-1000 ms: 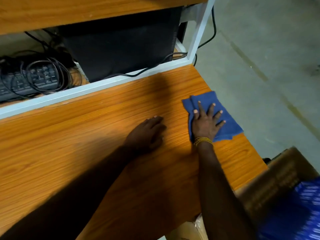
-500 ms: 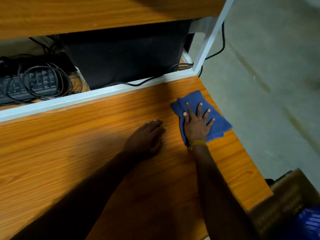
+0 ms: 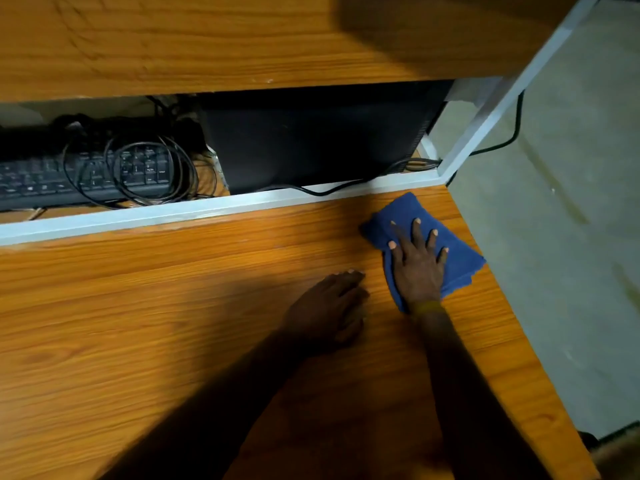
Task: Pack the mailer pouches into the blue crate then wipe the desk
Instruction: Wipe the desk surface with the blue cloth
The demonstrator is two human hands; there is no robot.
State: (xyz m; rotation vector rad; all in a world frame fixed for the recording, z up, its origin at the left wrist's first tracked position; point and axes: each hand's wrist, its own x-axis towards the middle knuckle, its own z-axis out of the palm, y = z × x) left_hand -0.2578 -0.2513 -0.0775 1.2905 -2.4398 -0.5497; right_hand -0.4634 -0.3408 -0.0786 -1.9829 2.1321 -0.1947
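My right hand flat, fingers spread on blue cloth; left hand flat, steadying surface. Keep even pressure, overlap strokes toward near edge.

bare forearms, no sleeves; a yellow bangle circles the right wrist.

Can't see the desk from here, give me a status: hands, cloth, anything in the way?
Right hand flat on blue cloth, far right corner of desk. Left hand resting on desk beside it. Nothing blocking the cloth.
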